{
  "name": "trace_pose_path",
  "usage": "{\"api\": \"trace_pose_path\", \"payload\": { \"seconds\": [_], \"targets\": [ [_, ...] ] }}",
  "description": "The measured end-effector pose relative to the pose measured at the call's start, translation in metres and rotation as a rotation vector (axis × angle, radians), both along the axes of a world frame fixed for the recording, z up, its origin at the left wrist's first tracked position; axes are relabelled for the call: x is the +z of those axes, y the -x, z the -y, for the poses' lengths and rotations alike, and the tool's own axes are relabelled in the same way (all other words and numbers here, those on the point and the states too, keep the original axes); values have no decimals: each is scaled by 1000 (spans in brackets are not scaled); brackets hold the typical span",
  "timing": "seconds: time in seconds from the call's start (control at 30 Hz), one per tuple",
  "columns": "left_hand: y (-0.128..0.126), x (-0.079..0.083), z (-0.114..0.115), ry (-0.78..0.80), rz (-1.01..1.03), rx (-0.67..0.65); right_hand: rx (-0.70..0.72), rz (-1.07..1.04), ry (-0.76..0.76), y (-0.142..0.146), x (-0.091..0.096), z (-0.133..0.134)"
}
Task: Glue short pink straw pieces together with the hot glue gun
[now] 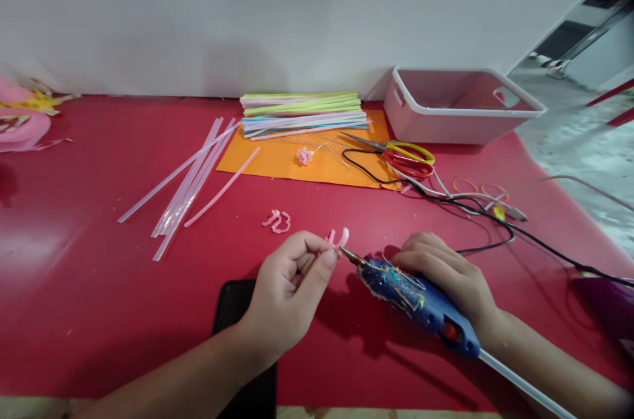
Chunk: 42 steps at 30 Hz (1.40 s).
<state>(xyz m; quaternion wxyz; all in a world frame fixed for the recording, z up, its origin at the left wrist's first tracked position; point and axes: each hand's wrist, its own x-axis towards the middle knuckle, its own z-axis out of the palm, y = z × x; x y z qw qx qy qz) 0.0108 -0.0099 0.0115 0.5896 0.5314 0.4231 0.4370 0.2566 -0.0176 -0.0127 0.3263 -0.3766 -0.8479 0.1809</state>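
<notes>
Left hand: thumb-and-forefinger grip pinches one pink strip; curled ends project just past the fingertips. Right hand: grip wraps one blue glue gun, nozzle at strip, above red desk.

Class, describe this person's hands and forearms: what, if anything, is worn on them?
The left hand and right hand are ungloved, with no ring, bracelet or watch visible. The left forearm and right forearm are bare to the picture's edge; no sleeve shows.
</notes>
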Motion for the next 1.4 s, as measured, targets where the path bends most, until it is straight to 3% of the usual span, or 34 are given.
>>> {"api": "trace_pose_path", "payload": {
  "seconds": [1.4],
  "targets": [
    [2, -6, 1, -69, -33, 3, -6, 3, -11, -2, 0, -1]
  ]
}}
